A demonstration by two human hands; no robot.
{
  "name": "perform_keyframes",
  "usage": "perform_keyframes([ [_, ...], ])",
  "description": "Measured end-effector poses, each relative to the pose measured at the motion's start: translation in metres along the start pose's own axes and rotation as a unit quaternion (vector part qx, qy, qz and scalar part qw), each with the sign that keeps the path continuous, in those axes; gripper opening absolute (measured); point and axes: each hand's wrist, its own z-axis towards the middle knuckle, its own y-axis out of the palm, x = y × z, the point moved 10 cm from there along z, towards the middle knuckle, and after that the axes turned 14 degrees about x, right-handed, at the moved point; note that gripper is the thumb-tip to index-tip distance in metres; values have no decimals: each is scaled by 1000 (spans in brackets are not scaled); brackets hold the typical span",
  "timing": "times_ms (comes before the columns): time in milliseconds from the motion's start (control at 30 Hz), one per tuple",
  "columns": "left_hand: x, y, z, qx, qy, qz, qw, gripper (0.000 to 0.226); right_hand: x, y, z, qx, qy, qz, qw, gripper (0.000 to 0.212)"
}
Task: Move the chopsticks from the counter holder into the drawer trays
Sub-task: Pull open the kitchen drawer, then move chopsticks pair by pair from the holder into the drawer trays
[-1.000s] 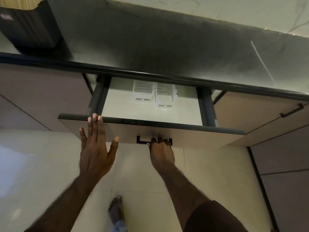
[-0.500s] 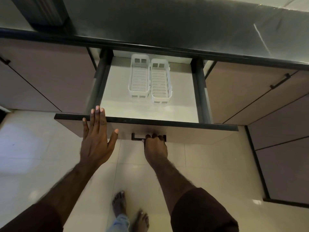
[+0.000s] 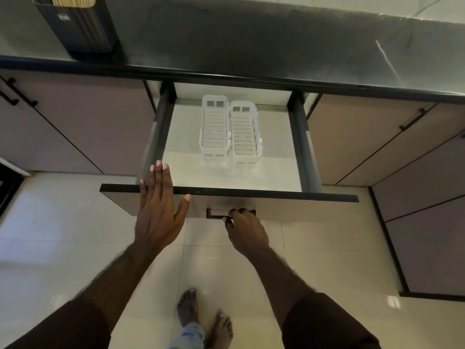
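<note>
- The wide beige drawer with its black top edge (image 3: 251,192) is sitting much further out across the middle of the frame than a second ago; its pale floor is now showing almost back to the rear wall, so the opening step looks nearly done.
- The dark stone counter (image 3: 251,46) is filling the top of the frame again, after being partly out of view half a second ago.
- The two white slotted plastic trays (image 3: 230,129) are lying side by side and touching in the drawer's upper centre; earlier only their near ends were showing, and now both are showing whole, with nothing in them.
- The black ribbed holder (image 3: 80,28) is standing on the counter at upper left, with the pale wooden chopsticks (image 3: 74,0) still bunched upright inside, so none have been moved yet.
- The left hand (image 3: 157,210) is staying flat over the drawer's front edge, fingers straight and close together, thumb splayed out.
- The right hand (image 3: 245,229) is still curling its fingers around the black bar handle (image 3: 214,214) at lower centre.
- Judging from this, reaching up for the chopsticks comes next.
</note>
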Motion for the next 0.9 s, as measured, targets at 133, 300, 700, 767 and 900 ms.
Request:
perform_keyframes([
  [133,7,-13,7,5,-2,-15,1000,80,-37,-49,9,54,-70,1,996,31],
  [300,16,-52,31,34,6,-30,999,78,-93,-97,39,109,-94,59,988,31],
  [700,-48,-177,134,127,27,-78,988,77,-260,-176,110,232,-141,108,956,25],
  [767,-70,-199,156,143,40,-85,985,78,-296,-182,123,256,-145,103,950,26],
  [900,-123,-239,199,156,74,-92,981,80,-369,-184,148,288,-148,140,936,27],
])
